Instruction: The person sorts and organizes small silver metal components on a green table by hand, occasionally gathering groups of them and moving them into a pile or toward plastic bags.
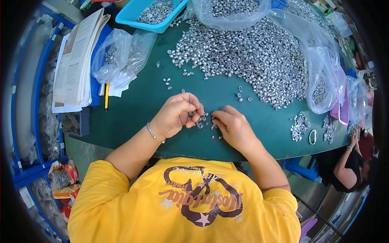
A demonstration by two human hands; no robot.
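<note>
My left hand (178, 114), with a silver bangle on its wrist, is closed with curled fingers just above the green tabletop (133, 125). Small silver metal pieces show at its fingertips. My right hand (235, 126) is beside it, thumb and fingers pinched together low over the table; what they grip is too small to make out. Between the two hands lies a little cluster of silver metal pieces (200, 124). Beyond them spreads a large heap of similar small, rounded, shell-like metal pieces (239, 52), with a few strays (240, 96) in front of it.
At the far left are a blue basket (142, 25), a clear plastic bag (117, 60), stacked papers (77, 60) and a yellow pen (106, 97). Plastic bags (322, 81) and linked metal pieces (300, 126) are on the right. Another person (344, 170) sits at the right edge.
</note>
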